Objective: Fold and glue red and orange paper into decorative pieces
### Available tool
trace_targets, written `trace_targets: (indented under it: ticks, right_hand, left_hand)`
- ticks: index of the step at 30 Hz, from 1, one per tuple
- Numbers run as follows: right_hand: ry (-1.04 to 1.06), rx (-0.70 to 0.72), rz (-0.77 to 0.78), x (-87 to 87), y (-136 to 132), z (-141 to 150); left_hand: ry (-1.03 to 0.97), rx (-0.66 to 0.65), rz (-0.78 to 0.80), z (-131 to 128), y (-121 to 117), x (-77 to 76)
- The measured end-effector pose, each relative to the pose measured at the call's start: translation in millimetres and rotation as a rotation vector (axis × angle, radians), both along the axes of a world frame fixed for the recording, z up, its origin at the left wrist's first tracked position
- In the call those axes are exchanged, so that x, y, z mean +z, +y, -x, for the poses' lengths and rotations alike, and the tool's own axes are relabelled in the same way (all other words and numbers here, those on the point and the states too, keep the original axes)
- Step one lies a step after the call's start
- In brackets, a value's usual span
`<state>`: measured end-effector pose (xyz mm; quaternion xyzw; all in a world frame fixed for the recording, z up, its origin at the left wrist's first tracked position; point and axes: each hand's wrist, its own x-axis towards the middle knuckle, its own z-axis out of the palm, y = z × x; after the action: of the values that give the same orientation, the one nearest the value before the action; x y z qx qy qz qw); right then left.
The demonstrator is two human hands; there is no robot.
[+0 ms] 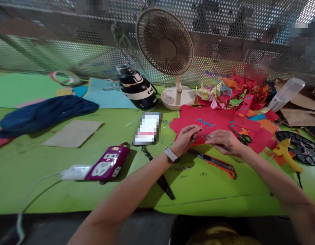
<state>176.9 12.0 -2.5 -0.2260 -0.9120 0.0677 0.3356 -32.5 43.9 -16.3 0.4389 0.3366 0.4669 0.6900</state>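
Observation:
My left hand (186, 139), with a white-strapped watch on its wrist, is closed in a pinch over the front of the red paper (218, 115). Whatever sits between its fingertips is too small to make out. From the right, my right hand (225, 140) grips slim metal tweezers (204, 135), their tips close to the left fingertips. Tiny blue bits (205, 123) lie scattered on the red paper just beyond both hands. A black-handled pair of scissors (243, 136) rests to the right of my right hand. Below the hands lies a utility knife (217, 164) with an orange edge.
Behind stand a fan (178, 97) and a black bottle (138, 90). Folded paper pieces (234, 88) heap up at the back right. A yellow glue gun (285, 153) lies by a black tray (308, 154). Leftward are a phone (147, 127) and a purple power strip (108, 163).

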Motion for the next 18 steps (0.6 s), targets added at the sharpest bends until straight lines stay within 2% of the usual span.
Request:
trace_targets:
  ticks: [4,6,8,10,11,15,16,17,18]
  right_hand:
    - [-0.004,0.043,-0.105,10.0,-5,2]
    - [0.043,0.0,-0.12,19.2,-6,0]
    - [0.138,-0.107,-0.13,29.9,-5,-5]
    - [0.247,-0.246,-0.13,39.6,-3,-12]
    - [0.297,-0.314,-0.119,43.0,-2,-15]
    - [0.461,-0.531,0.028,43.1,2,-24]
    - [0.501,-0.558,0.099,40.3,4,-24]
    - [0.538,-0.566,0.177,37.0,5,-25]
    - [0.565,-0.559,0.252,33.5,7,-25]
  left_hand:
    - [-0.029,0.083,0.003,2,6,2.8]
    - [-0.027,0.095,-0.014,2,5,4.3]
    - [-0.008,0.049,-0.031,2,0,7.0]
    - [0.044,-0.083,-0.042,2,-7,11.0]
    - [0.083,-0.199,-0.047,3,-11,13.4]
    - [0.181,-0.836,-0.062,7,-22,22.2]
    - [0.18,-0.9,-0.061,8,-23,23.1]
    - [0.177,-0.894,-0.057,8,-24,23.3]
    - [0.17,-0.829,-0.052,7,-24,22.6]
